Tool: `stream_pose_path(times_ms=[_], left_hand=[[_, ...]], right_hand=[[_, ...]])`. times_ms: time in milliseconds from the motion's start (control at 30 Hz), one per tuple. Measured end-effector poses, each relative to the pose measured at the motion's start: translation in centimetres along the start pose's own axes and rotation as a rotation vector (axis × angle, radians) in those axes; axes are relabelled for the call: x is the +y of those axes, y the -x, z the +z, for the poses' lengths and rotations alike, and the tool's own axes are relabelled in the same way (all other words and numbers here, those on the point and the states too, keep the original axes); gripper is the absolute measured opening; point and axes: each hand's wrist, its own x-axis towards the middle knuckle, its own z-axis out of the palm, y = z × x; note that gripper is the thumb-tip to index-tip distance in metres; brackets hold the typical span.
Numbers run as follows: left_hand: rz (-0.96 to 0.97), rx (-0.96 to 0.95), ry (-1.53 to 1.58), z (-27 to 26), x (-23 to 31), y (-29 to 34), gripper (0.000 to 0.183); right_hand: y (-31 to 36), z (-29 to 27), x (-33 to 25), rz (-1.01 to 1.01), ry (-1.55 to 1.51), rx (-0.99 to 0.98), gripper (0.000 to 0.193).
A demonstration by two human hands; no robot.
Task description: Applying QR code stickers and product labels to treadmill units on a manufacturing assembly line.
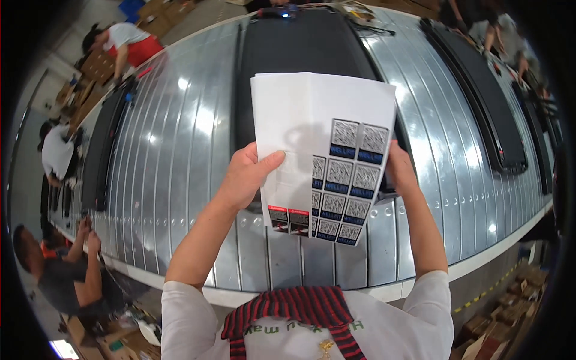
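Note:
Both my hands hold up white sticker sheets in front of me. My left hand [245, 177] pinches a sheet with red-and-black labels [282, 120] near its lower end, thumb flat on top and fingers behind. Partly under it lies a wider sheet with rows of square code labels in black and blue [355, 99]. My right hand [403, 171] grips that wider sheet at its right edge; most of its fingers are hidden behind the paper. Beyond the sheets, a long flat black machine like a walking pad [300, 45] lies lengthwise on the metal surface.
The slatted silver conveyor [180, 150] curves across in front of me, with a pale edge rail. More black machines rest at the right [480, 102] and left [108, 150]. Cables [369, 24] lie at the far end. Several people work around it; cardboard boxes [510, 312] stand lower right.

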Motion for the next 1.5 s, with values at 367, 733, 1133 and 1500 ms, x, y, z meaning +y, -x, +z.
stream_pose_path(times_ms=[367, 733, 1133, 1500], left_hand=[[0.061, 0.025, 0.315, -11.0, -2.8, 15.9, 0.041], [0.157, -0.049, 0.429, -17.7, -1.8, 23.5, 0.045], [0.141, -0.455, 0.423, -24.4, -0.5, 27.3, 0.055], [0.18, -0.524, 0.557, -25.6, -0.7, 26.9, 0.055]], right_hand=[[11.1, 22.2, -5.7, 0.003, 0.148, -0.201, 0.012], [13.5, 35.5, -5.2, -0.729, 0.762, 0.042, 0.014], [16.8, 47.0, -2.8, -0.224, 0.195, -0.204, 0.025], [17.4, 50.3, -2.9, -0.444, 0.322, -0.011, 0.019]])
